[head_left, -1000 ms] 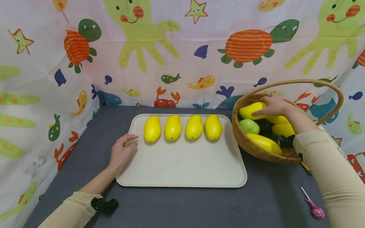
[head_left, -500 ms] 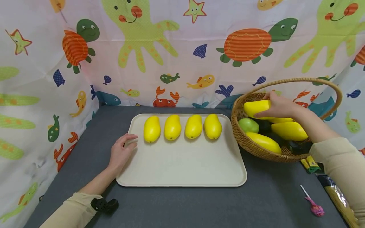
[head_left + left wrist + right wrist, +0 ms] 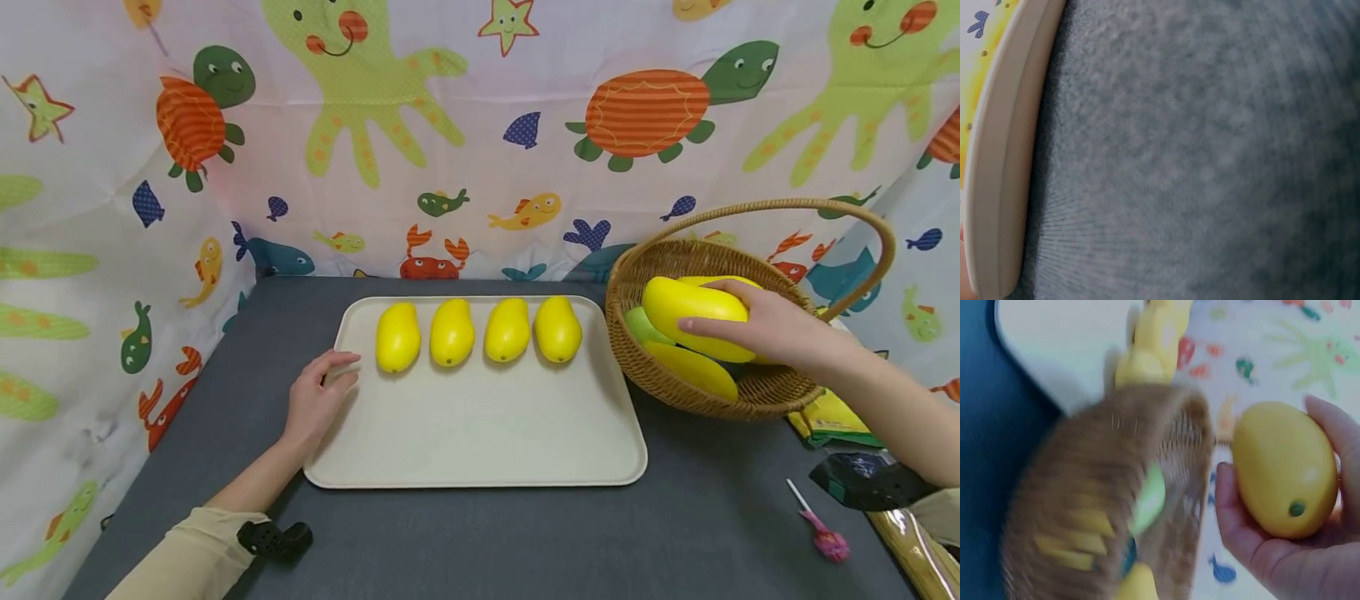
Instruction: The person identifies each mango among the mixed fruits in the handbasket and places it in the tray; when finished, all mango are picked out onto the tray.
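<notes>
In my right hand (image 3: 776, 325) I grip a yellow mango (image 3: 693, 310), held over the mouth of a wicker basket (image 3: 675, 392); the right wrist view shows the mango (image 3: 1285, 469) between thumb and fingers, its green stem spot visible. Inside the basket lie a green fruit (image 3: 643, 325), another long yellow fruit (image 3: 693, 371) and more, partly hidden by the hand. A row of several yellow mangoes (image 3: 452, 333) lies along the far side of a cream tray (image 3: 480, 433). My left hand (image 3: 318, 404) rests at the tray's left edge, fingers relaxed, holding nothing.
A wrapped lollipop (image 3: 825, 537) lies at the right front of the dark table (image 3: 480, 542). Beyond it are a yellow-green packet (image 3: 832, 417) and a long clear-wrapped pack (image 3: 911, 546). The basket's handle (image 3: 780, 204) arches up behind my right hand. A printed sea-animal curtain stands behind.
My right hand has lifted the mango out from among the basket's fruit and turned it, bringing it slightly nearer to me. The left hand stays at the tray's edge.
</notes>
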`<move>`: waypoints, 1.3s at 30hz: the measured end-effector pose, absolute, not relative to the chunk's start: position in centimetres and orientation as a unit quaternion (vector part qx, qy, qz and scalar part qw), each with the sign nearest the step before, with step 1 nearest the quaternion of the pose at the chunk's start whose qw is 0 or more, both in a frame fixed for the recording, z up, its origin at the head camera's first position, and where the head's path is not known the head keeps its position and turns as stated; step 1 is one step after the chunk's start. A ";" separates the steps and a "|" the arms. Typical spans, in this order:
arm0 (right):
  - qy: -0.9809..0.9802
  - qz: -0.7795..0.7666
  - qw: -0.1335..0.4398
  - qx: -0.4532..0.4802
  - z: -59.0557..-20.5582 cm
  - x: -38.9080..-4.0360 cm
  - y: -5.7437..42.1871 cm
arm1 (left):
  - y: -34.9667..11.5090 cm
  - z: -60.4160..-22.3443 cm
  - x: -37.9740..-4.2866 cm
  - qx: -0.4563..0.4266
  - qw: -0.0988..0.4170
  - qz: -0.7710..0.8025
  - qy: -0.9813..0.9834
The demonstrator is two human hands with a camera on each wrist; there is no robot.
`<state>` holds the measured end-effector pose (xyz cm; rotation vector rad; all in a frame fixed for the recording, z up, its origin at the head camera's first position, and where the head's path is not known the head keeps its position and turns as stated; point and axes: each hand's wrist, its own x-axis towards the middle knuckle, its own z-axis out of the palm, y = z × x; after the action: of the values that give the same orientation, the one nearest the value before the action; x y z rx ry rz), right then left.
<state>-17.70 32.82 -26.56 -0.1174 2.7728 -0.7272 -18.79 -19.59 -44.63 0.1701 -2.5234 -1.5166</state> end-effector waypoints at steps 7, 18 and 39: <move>0.844 -0.484 0.230 -0.034 -28.8 -15.4 29.5 | -19.8 -44.7 -18.7 0.060 0.096 -0.521 -0.846; 0.645 -0.694 0.316 -0.052 -33.6 -14.4 21.8 | -19.5 -44.8 -18.8 0.064 0.088 -0.538 -0.836; 0.770 -0.575 0.271 -0.050 -40.7 -14.9 8.5 | -19.9 -44.7 -18.9 0.054 0.105 -0.540 -0.833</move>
<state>-14.89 8.53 -40.69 -0.1334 2.0745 -1.5486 -18.88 -19.91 -44.70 0.1584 -2.4567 -1.5927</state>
